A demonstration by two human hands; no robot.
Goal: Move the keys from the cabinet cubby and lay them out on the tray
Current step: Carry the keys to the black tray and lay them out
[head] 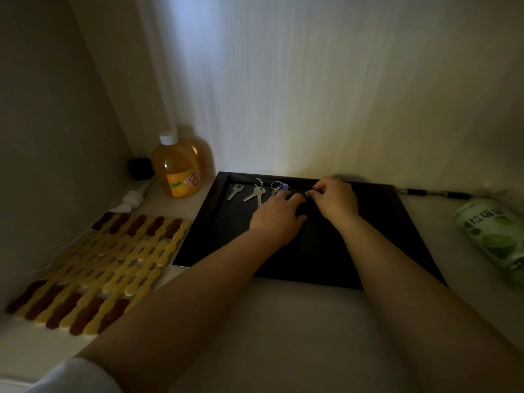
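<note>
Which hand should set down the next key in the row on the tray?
Probably the right hand: its fingertips pinch something small and dark just past the blue-tagged keys, at the row's open end. The left hand rests flat on the tray.

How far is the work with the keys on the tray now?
Done: a single key, a pair of keys on a ring and a set with a blue tag lie in a row at the back of the black tray. In hand: the left hand and right hand handle something small and dark beside them; too dim to identify. Left: no other keys are in view.
</note>
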